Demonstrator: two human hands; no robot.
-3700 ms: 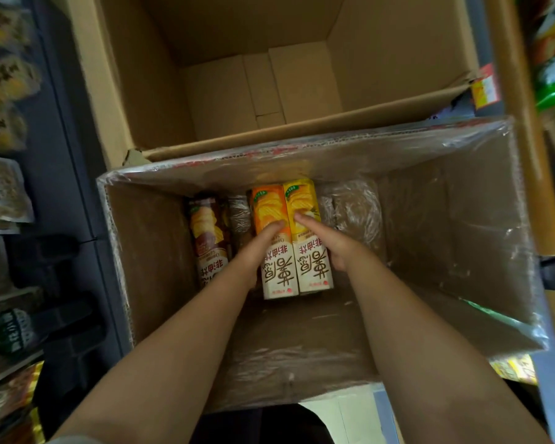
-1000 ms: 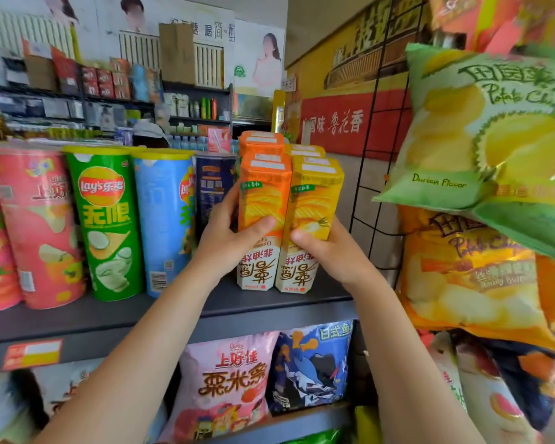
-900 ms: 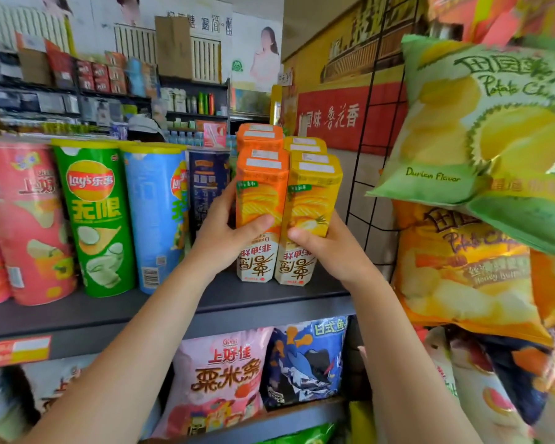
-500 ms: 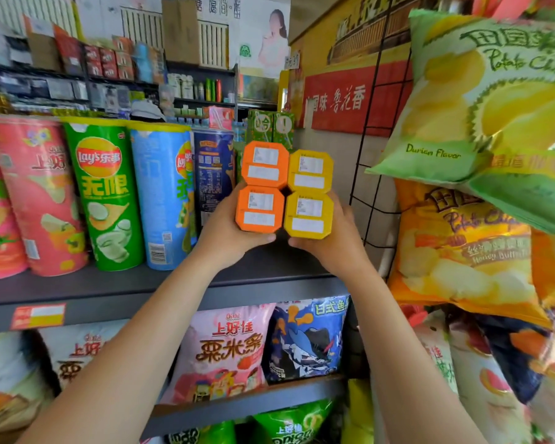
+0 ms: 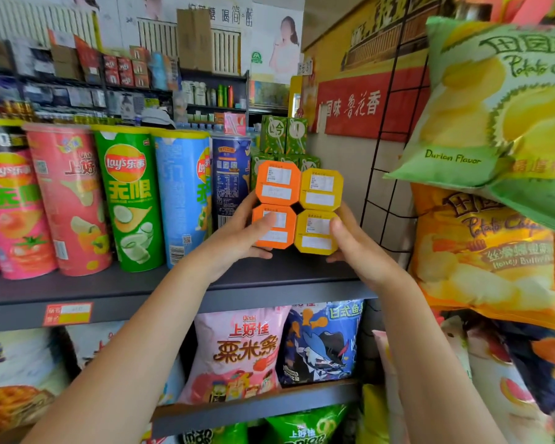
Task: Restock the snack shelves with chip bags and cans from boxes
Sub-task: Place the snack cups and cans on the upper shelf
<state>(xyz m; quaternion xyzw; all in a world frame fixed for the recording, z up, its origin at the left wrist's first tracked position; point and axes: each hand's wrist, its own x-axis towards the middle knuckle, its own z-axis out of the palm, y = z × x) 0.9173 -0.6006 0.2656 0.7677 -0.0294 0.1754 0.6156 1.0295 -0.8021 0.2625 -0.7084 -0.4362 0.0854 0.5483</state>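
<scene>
Grey metal shelf (image 5: 116,285) carries tall chip cans at left. Left hand (image 5: 234,240) grips the two orange octagonal cardboard tubes (image 5: 276,205); right hand (image 5: 358,251) grips the two yellow octagonal cardboard tubes (image 5: 319,211), ends toward us, above the shelf's right end.

left hand (image 5: 237,238) grips orange boxes (image 5: 276,203) | right hand (image 5: 359,251) grips yellow boxes (image 5: 319,211) | above shelf (image 5: 116,286)

Snack count at the upper shelf

Two orange cartons (image 5: 276,205), two yellow cartons (image 5: 319,211), five tall chip cans (image 5: 127,200), two hanging chip bags (image 5: 494,100), two bags (image 5: 237,350) fully in view on the lower shelf, two hands (image 5: 234,241).
</scene>
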